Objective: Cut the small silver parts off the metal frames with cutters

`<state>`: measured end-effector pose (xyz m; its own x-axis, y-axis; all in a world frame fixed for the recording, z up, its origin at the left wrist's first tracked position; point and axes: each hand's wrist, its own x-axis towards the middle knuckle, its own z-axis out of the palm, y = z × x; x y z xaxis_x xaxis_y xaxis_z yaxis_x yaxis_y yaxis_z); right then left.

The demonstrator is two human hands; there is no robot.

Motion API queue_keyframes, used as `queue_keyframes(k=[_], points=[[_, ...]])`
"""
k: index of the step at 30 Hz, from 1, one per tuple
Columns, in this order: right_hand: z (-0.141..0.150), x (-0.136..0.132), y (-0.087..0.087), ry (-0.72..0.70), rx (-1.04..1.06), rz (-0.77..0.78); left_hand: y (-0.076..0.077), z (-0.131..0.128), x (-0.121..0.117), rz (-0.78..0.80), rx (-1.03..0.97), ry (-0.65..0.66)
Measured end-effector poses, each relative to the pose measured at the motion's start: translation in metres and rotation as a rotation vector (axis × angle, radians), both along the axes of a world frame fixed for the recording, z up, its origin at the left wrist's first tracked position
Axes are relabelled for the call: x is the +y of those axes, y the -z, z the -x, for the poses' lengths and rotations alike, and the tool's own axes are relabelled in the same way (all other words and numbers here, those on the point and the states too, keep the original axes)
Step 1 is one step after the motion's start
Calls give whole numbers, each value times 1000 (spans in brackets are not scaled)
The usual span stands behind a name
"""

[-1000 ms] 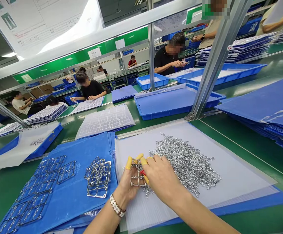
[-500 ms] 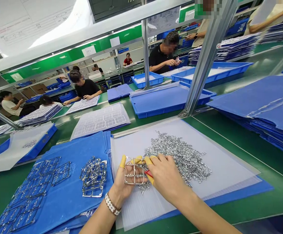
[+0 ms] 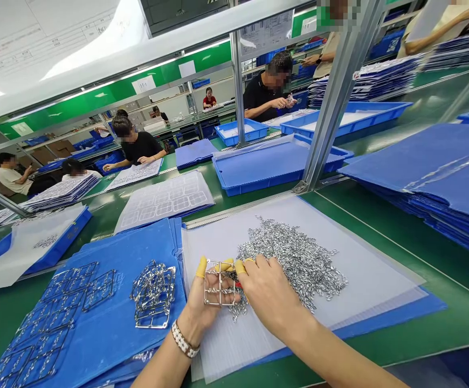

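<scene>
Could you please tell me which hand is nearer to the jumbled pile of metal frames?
Left. The left hand is to the right of the pile of metal frames, holding a single frame; the right hand is farther to the right, beside the small metal pieces.

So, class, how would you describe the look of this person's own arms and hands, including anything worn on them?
The left hand has short yellow covers over the thumb tip and at least one other fingertip. A brown and white patterned band circles its wrist. The right hand has yellow on its fingers too, but no band. No sleeves show on either forearm.
</scene>
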<state>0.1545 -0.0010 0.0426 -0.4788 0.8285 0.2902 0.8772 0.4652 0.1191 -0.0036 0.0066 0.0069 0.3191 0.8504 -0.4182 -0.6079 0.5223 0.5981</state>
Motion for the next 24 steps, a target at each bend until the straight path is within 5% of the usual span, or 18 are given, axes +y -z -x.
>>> queue_keyframes(k=[10, 24], points=[[-7, -18, 17, -14, 104, 0, -3, 5, 3, -26, -103, 17], [5, -21, 16, -25, -22, 10, 1, 3, 3, 1, -39, 8]])
